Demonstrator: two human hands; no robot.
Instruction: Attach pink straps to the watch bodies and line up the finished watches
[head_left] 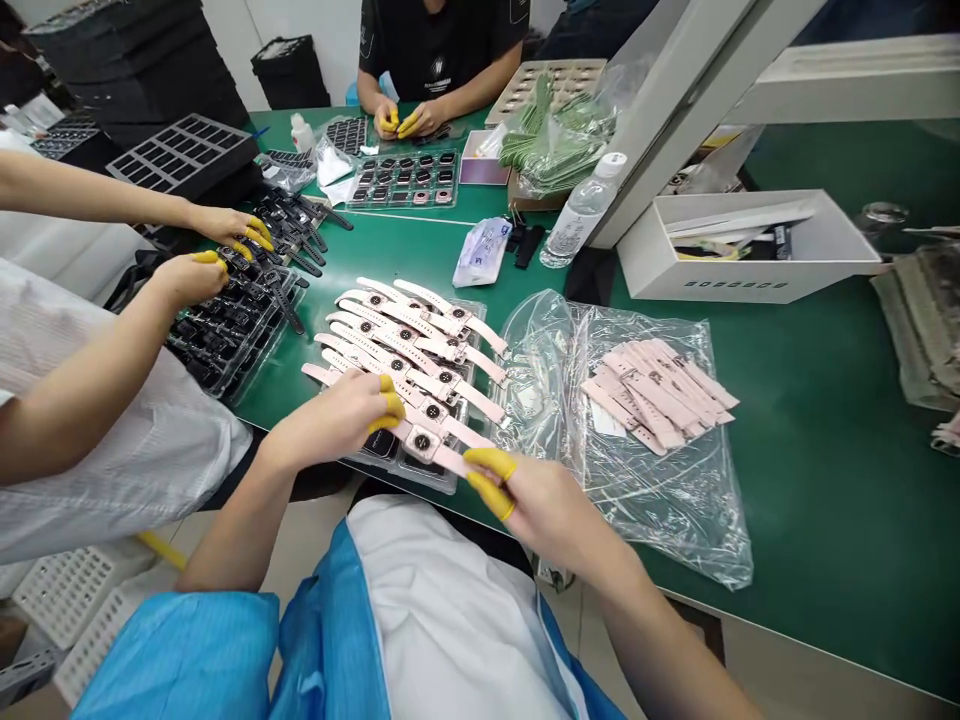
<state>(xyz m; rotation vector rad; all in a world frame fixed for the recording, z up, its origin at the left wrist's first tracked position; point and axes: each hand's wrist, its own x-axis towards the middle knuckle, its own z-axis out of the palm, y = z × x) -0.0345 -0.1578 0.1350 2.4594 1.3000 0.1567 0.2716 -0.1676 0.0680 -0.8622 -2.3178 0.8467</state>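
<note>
A pink watch [423, 443] lies face down at the near edge of a clear tray [442, 478], its strap stretched between my hands. My left hand [337, 415], with yellow finger cots, pinches the strap's left part. At the strap's right end, my right hand [544, 500] grips it between yellow-tipped thumb and finger. Several more pink watches [397, 365] lie in rows on the tray just beyond. To the right, a pile of loose pink straps [660, 390] rests on a clear plastic bag [675, 500].
At the left, a co-worker's hands [232, 228] handle black watches [232, 310]. Another person [439, 60] sits across the green table [825, 450]. A water bottle [585, 212], a white box [750, 270] and a slanted metal post [675, 110] stand beyond the bag.
</note>
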